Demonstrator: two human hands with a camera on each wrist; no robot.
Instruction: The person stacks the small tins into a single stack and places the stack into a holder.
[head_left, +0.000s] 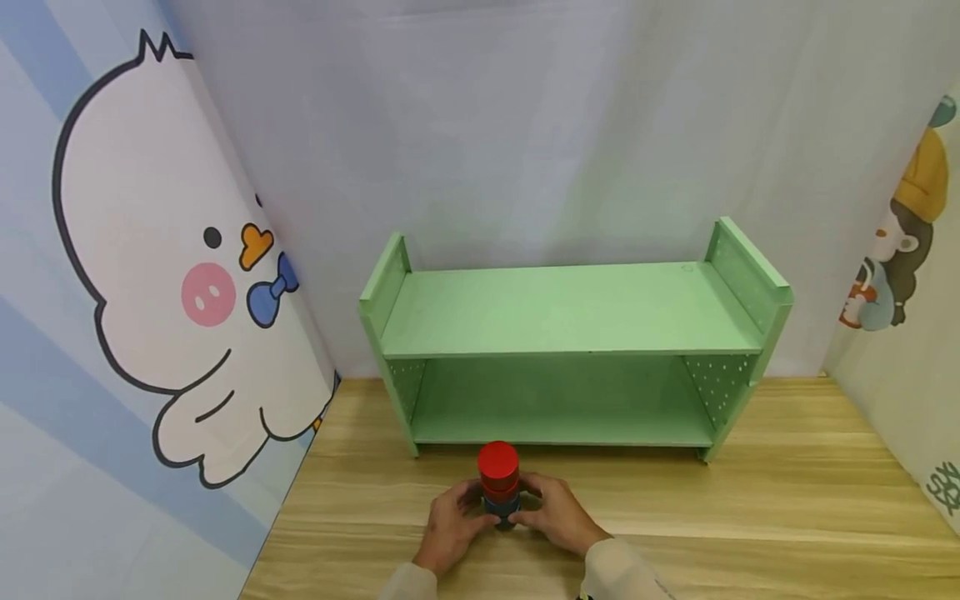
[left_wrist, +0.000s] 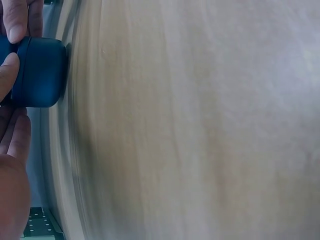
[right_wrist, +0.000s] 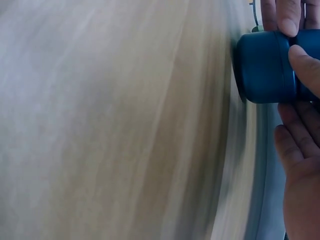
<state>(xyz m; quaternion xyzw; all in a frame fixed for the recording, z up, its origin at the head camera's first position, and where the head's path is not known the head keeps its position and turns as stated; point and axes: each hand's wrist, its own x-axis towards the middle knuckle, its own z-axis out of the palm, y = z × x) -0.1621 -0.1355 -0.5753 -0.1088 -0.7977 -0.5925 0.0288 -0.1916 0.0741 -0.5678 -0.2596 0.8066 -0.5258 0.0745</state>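
An upright cylindrical container (head_left: 498, 462) has a red top and a dark blue lower part, with a dark band between them. My left hand (head_left: 453, 521) grips it from the left, and my right hand (head_left: 558, 512) holds its other side, with both thumbs on its near face. In the left wrist view its rounded blue base (left_wrist: 42, 72) is right at the wooden surface. The right wrist view shows the same blue part (right_wrist: 265, 67) between fingers and thumbs; the red top is out of frame there.
Behind the container stands a light green two-tier shelf (head_left: 555, 308) with raised, perforated side panels. The wooden table (head_left: 810, 500) runs under everything. Pale cloth (head_left: 525, 125) hangs behind, and a cartoon bird print (head_left: 142, 250) covers the left side.
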